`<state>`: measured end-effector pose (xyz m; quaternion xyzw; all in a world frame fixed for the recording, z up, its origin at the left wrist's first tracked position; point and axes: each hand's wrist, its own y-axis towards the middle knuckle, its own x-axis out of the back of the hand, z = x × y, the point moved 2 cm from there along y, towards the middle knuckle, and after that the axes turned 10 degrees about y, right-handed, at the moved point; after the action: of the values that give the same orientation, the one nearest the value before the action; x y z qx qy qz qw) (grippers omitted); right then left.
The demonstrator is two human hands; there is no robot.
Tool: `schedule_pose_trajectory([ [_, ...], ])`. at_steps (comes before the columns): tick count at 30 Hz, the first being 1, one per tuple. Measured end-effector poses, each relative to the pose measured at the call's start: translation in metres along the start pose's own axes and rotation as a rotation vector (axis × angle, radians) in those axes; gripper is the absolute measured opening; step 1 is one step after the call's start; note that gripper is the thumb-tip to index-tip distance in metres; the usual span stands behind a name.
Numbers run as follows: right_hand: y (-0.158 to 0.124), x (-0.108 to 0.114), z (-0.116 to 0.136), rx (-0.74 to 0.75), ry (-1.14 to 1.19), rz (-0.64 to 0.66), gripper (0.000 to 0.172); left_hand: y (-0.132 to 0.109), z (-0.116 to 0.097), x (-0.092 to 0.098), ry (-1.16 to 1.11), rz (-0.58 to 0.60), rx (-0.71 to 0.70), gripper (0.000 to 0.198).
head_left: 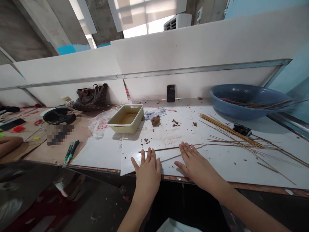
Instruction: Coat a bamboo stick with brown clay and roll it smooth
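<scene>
A thin stick coated in brown (166,149) lies crosswise on the white tabletop. My left hand (148,167) rests flat near the stick's left end, palm down with fingers spread; its fingertips lie on or beside the stick. Toward the other end, my right hand (193,161) lies flat with its thumb out and its fingertips touching the stick. A shadow runs below the stick between the hands. Beyond them sits a rounded lump of brown paste (155,120), with dark crumbs (145,141) scattered nearby. Thin bamboo sticks (227,129) lie in a loose bundle to the right.
A cream plastic tub (136,126) of brownish content stands at back left. Behind are an upright phone (171,93) and a blue basin (241,109) with sticks. A small black packet (242,129) touches the bundle. Leftward are cutters (71,153), a handbag (93,100) and another person's arm (9,146).
</scene>
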<state>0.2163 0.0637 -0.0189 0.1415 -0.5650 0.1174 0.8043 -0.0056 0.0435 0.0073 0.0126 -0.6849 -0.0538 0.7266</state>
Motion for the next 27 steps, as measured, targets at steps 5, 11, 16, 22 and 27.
schedule_pose_trajectory([
  [5, 0.033, 0.018, 0.0, -0.047, -0.005, 0.095, 0.096, 0.034, -0.002, 0.013, -0.005, 0.015, 0.01, 0.053],
  [11, 0.015, 0.011, -0.001, -0.031, 0.013, 0.049, 0.098, 0.02, 0.0, 0.007, -0.034, 0.011, 0.018, 0.054],
  [16, -0.004, 0.004, 0.0, -0.015, 0.016, 0.02, 0.1, 0.002, 0.003, 0.001, -0.043, -0.021, 0.005, 0.054],
  [22, 0.035, 0.021, -0.005, -0.053, 0.046, 0.088, 0.094, 0.039, -0.003, 0.015, 0.038, -0.04, -0.017, 0.052],
  [27, 0.025, 0.016, -0.007, -0.034, 0.06, 0.051, 0.094, 0.03, -0.001, 0.007, 0.034, -0.072, -0.038, 0.054],
])
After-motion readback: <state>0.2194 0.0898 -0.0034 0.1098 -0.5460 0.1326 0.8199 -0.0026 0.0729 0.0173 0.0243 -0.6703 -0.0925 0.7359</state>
